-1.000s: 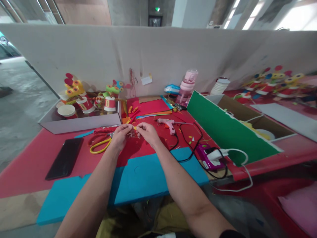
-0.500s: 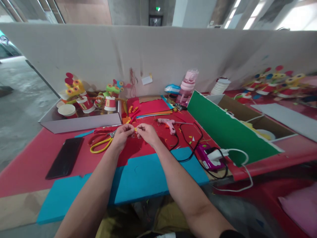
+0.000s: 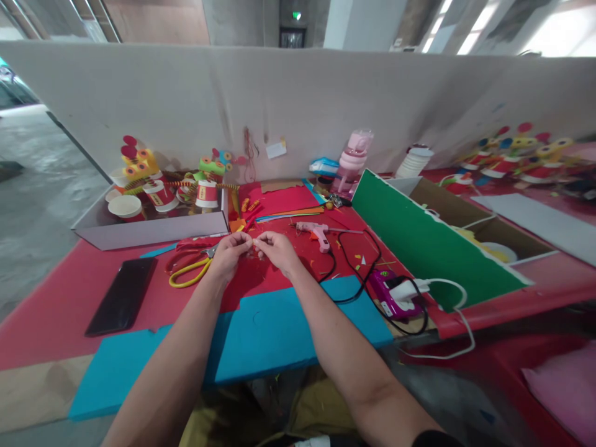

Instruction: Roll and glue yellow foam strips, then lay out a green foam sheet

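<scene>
Close together over the red tabletop, my left hand (image 3: 233,248) and my right hand (image 3: 275,249) pinch a tiny yellow piece (image 3: 254,243) between their fingertips. Most of that piece is covered by the fingers, so its shape cannot be told. Beside my left wrist lie yellow-handled scissors (image 3: 193,271), partly hidden by the hand. A pink glue gun (image 3: 316,233) rests to the right of my right hand, its black cord looping toward me. Beneath my forearms is a blue sheet (image 3: 265,338) along the table's near edge.
A black phone (image 3: 121,297) lies at left. Behind it, a shallow box (image 3: 153,233) holds paper-cup figures. At right stand a green-sided box (image 3: 433,239) and a purple power unit (image 3: 395,297) with plugged cords. A pink bottle (image 3: 354,158) stands by the grey partition (image 3: 288,93).
The yellow piece shows less between my fingertips than before. Both hands stay in nearly the same place, and the surrounding objects have not moved.
</scene>
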`<state>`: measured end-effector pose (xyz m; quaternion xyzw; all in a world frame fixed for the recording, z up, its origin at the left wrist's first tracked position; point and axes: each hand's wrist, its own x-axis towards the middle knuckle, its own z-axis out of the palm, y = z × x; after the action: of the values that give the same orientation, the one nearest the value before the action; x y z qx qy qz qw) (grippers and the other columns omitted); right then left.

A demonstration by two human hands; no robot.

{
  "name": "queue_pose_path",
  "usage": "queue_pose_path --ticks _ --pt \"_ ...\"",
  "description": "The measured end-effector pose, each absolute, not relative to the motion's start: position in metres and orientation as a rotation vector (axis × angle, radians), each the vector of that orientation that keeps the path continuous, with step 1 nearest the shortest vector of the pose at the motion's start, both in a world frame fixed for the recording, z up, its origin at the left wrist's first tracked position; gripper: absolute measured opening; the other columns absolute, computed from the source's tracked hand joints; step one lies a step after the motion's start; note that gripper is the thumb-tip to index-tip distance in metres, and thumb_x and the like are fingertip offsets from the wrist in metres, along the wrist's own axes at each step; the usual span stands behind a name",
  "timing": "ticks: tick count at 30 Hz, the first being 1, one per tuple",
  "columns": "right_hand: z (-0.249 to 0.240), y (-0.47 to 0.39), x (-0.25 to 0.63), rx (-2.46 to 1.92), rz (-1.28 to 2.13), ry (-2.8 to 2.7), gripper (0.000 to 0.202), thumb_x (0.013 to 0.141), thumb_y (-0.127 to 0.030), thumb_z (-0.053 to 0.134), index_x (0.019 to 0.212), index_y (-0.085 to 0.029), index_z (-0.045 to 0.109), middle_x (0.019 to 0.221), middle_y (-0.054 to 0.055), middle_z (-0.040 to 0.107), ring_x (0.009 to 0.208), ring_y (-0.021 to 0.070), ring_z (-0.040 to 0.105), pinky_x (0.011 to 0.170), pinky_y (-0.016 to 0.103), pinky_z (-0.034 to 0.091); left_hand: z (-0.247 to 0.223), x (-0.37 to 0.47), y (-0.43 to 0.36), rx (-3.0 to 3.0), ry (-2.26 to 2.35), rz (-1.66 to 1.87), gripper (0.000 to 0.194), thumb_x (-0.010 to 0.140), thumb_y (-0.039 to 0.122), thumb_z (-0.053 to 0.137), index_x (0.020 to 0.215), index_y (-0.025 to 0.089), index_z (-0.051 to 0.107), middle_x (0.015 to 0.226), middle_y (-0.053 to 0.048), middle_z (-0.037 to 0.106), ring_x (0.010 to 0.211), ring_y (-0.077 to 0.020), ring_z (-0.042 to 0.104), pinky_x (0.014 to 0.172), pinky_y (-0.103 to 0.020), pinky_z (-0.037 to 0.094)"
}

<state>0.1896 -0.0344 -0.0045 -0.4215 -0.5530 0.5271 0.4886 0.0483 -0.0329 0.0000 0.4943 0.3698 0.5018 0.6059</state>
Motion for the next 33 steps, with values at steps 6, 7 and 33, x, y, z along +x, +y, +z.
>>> queue_pose_path --ticks 6,7,33 --pt "-0.0042 -0.0343 0.1905 -0.994 1.337 -1.307 0.01 0.077 -0.023 0.058 0.07 -0.017 0.058 0.054 -0.004 0.058 0.049 0.0071 0.052 0.053 0.019 0.045 -0.0031 0.0467 -0.0305 1.17 0.855 1.153 0.02 0.063 0.025 0.075 0.065 0.014 0.059 0.054 0.0 0.054 0.05 -0.0099 0.048 0.051 -0.022 0.036" --pt "-0.0046 -0.0337 0.1906 -0.993 1.33 -1.309 0.009 0.077 -0.024 0.058 0.07 -0.017 0.058 0.055 -0.004 0.058 0.049 0.0071 0.053 0.053 0.019 0.045 -0.0036 0.0457 -0.0299 1.17 0.856 1.15 0.02 0.063 0.025 0.075 0.065 0.014 0.059 0.053 0.001 0.054 0.05 -0.01 0.049 0.051 -0.022 0.036" --pt "-0.0098 -0.0298 0.189 -0.95 1.27 -1.313 0.018 0.076 -0.034 0.062 0.075 -0.018 0.054 0.061 -0.004 0.059 0.049 0.0071 0.053 0.05 0.019 0.045 -0.0026 0.0452 -0.0304 1.151 0.848 1.154 0.02 0.065 0.028 0.075 0.068 0.013 0.061 0.056 0.0 0.056 0.051 -0.0093 0.048 0.05 -0.021 0.036"
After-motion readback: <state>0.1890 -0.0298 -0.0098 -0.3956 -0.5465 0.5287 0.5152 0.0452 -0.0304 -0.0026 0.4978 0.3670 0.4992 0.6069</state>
